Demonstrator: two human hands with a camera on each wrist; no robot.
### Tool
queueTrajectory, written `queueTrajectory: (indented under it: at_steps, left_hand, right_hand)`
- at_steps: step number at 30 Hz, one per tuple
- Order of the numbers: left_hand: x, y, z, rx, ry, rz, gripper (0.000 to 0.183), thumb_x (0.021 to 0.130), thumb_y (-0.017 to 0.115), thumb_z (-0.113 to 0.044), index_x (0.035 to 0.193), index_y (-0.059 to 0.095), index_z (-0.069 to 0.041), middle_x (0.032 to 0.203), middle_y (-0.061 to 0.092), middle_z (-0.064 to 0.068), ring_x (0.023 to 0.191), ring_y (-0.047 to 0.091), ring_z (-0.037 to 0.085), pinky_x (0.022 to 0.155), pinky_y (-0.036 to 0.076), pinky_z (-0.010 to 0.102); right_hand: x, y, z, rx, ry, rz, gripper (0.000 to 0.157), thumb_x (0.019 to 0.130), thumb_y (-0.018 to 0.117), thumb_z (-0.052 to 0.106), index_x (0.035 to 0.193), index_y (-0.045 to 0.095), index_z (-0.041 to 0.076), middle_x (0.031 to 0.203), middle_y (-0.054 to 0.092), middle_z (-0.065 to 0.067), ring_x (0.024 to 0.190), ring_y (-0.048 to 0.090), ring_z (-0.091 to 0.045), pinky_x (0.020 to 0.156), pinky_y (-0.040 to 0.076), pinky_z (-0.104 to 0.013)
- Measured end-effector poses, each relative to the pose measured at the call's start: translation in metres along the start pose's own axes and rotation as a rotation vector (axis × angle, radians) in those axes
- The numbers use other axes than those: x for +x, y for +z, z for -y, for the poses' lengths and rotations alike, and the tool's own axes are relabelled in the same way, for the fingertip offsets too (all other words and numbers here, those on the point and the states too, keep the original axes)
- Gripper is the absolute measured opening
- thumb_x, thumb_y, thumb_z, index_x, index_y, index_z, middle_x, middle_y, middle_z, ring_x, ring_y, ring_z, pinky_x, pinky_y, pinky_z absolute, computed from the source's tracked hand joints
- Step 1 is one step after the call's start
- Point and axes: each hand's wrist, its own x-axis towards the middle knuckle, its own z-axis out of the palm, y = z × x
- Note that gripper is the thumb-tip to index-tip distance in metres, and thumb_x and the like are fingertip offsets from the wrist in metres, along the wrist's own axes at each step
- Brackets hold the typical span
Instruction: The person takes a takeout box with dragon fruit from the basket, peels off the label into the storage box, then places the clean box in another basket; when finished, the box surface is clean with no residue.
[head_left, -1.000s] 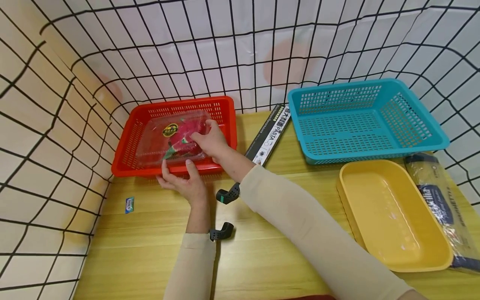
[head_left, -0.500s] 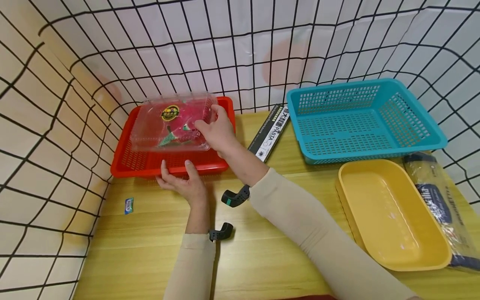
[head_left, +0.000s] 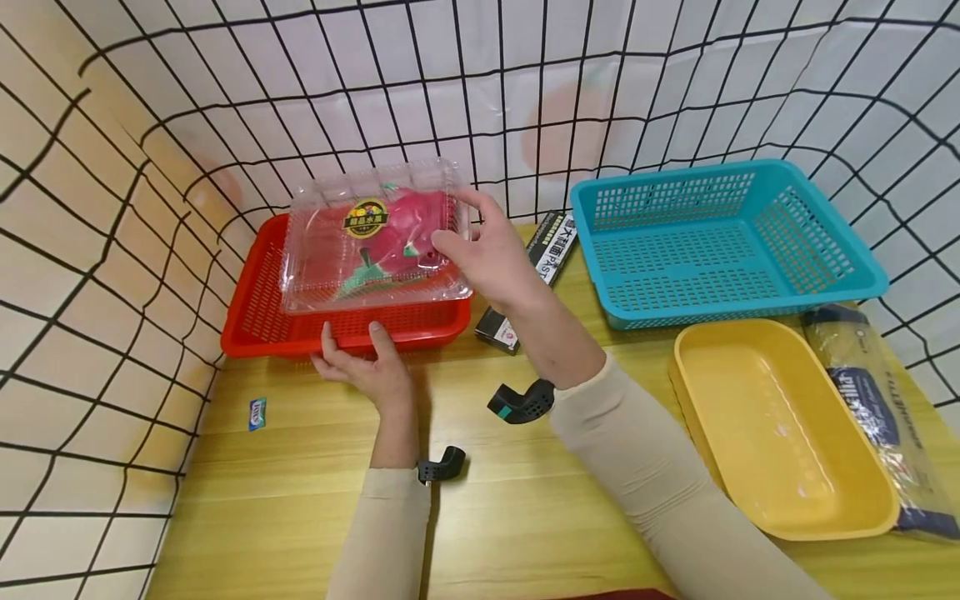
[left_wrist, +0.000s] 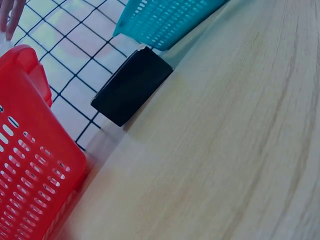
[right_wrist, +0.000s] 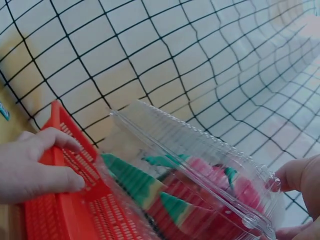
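My right hand (head_left: 487,250) pinches the right end of a clear plastic clamshell fruit box (head_left: 307,242), thumb on its near side. The box has a round black-and-yellow label (head_left: 365,218) and contains pink-red, green-edged fruit shapes (right_wrist: 192,215). It is tilted above the red basket (head_left: 251,329), overlapping the basket's back rim in the head view. At the front rim of that basket, my left hand (head_left: 371,371) holds on with thumb and forefinger bent over the edge, as the right wrist view shows. Only the basket's perforated wall (left_wrist: 30,185) shows close up in the left wrist view.
A black-and-white pasta box (head_left: 551,250) lies right of the red basket. Beyond it are a blue basket (head_left: 697,308), a yellow tray (head_left: 772,417) and a bagged spaghetti pack (head_left: 873,400). A small blue packet (head_left: 257,413) lies front left. Black wire mesh (head_left: 502,108) surrounds the table.
My right hand has raised the clamshell box out of the red basket and shifted it slightly right, tilting its top toward me. The left hand has stayed at the basket rim.
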Motion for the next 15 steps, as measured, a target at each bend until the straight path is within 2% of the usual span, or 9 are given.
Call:
queueTrajectory:
  at_steps: [5,9,12,15]
  left_hand:
    - [-0.001,-0.001,0.001,-0.012,-0.004,0.005,0.064,0.094,0.07,-0.028,0.149,0.038,-0.028,0.165,-0.002,0.011,0.156,0.004,0.029,0.125,0.025,0.052]
    - [-0.001,-0.002,0.001,-0.028,-0.002,0.015,0.064,0.094,0.07,-0.033,0.149,0.038,-0.031,0.165,-0.005,0.01,0.156,0.0,0.027,0.124,0.026,0.054]
    - [-0.001,-0.003,0.001,-0.027,-0.008,0.023,0.064,0.094,0.071,-0.037,0.149,0.038,-0.033,0.165,-0.005,0.008,0.155,-0.002,0.024,0.123,0.03,0.05]
    - [0.0,-0.002,0.0,-0.035,-0.016,0.027,0.062,0.095,0.07,-0.037,0.148,0.038,-0.034,0.165,-0.005,0.006,0.155,-0.003,0.021,0.121,0.034,0.046]
  right_hand:
    - [-0.014,-0.018,-0.003,0.021,-0.001,0.006,0.067,0.096,0.067,0.02,0.155,0.035,0.026,0.096,0.059,-0.016,0.074,0.059,-0.024,0.067,0.055,-0.028]
    - [-0.025,-0.031,-0.008,0.004,0.001,-0.016,0.068,0.095,0.067,0.022,0.155,0.036,0.027,0.099,0.058,-0.014,0.073,0.059,-0.023,0.065,0.054,-0.028]
    - [-0.035,-0.04,-0.013,-0.054,-0.009,-0.043,0.067,0.095,0.067,0.025,0.155,0.037,0.027,0.1,0.056,-0.012,0.072,0.057,-0.021,0.062,0.052,-0.027]
    - [-0.045,-0.05,-0.019,-0.054,-0.023,-0.055,0.067,0.096,0.065,0.022,0.156,0.036,0.023,0.1,0.051,-0.012,0.073,0.054,-0.021,0.062,0.052,-0.026]
